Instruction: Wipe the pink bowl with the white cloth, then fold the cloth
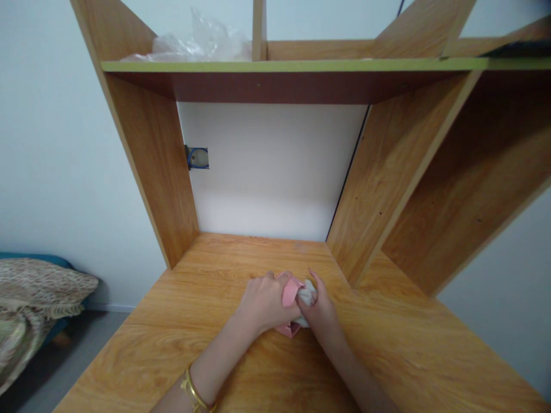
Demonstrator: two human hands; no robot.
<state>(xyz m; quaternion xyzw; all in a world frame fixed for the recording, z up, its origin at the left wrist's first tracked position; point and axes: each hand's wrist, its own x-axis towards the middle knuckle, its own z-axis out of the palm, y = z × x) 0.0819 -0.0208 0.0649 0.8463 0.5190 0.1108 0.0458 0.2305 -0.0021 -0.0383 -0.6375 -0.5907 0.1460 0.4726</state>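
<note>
I log 1 pink box (290,330), left hand (270,299) curled round it; 1 grey wad (307,292), rightward. Right hand (321,315), nearer, pinches the wad.

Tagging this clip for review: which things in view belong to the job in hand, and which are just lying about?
Job in hand:
pink box, in the left hand
whitish item, in the right hand

Lying about:
clear plastic on the shelf
patterned throw, far left

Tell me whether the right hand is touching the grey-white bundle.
Touching: the head view shows the right hand with its thumb laid against the grey-white bundle, no gap between them.
</note>
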